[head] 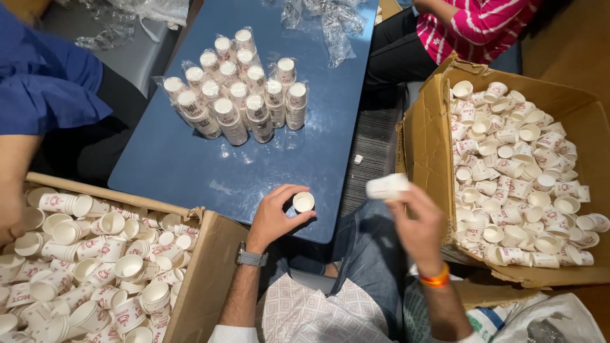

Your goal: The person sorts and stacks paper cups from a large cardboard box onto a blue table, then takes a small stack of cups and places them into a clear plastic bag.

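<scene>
Paper cups are being handled over a blue tabletop (190, 165). A short stack of cups (304, 202), open mouth up, is pinched at the rim by the curled fingers of the left hand (274, 216), just above the near edge of the tabletop. A second stack of cups (387, 186) is gripped sideways in the closed right hand (419, 225), raised between the tabletop and the open cardboard box (426, 133) at the right, which is filled with loose cups. This second stack is blurred, so its count cannot be told. Wrapped stacks (238, 95) stand upright together further up the tabletop, well apart from both hands. A second box (210, 267) of loose cups lies at the left.

Slippage is judged the main risk: the left stack is held only by its rim near the edge, and could be dropped to the floor. The sideways stack could be crushed if squeezed too hard.
</scene>
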